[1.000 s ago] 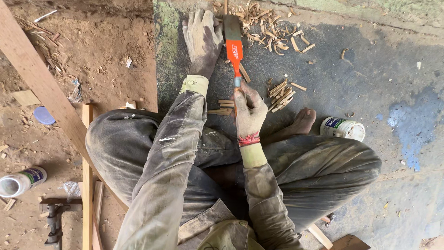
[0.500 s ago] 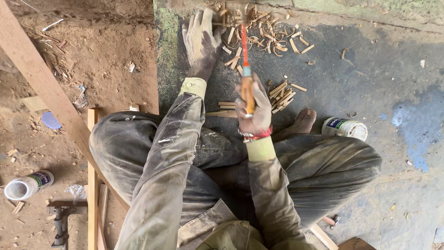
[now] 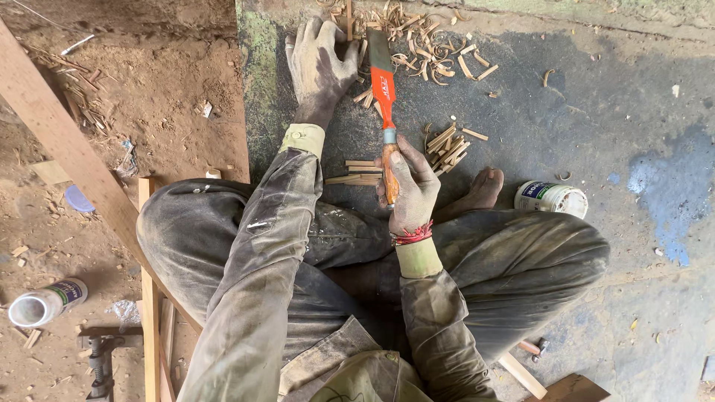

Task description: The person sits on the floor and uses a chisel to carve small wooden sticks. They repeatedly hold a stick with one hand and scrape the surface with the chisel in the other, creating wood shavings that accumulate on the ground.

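Note:
My left hand (image 3: pixel 319 63) rests on the dark floor, fingers spread, its thumb side against a thin upright wooden stick (image 3: pixel 348 16). My right hand (image 3: pixel 410 190) grips the wooden handle of a broad chisel (image 3: pixel 383 85) with an orange-painted blade. The blade lies flat-face up and points away from me, its tip right beside the stick. Curled shavings and chips (image 3: pixel 428 41) are scattered around the tip. Short cut wood strips (image 3: pixel 359 173) lie left of the handle, and a small heap of splints (image 3: pixel 445 145) lies to its right.
I sit cross-legged, one bare foot (image 3: pixel 484 190) next to a white tub (image 3: pixel 555 199). A long plank (image 3: pixel 67 149) slants across the dirt on the left. A white can (image 3: pixel 41 305) and a dark tool (image 3: pixel 100 365) lie at the lower left.
Half a second ago the chisel was turned on edge and drawn closer to me; now it is pushed forward again with its flat face up beside the stick. My left hand stayed put.

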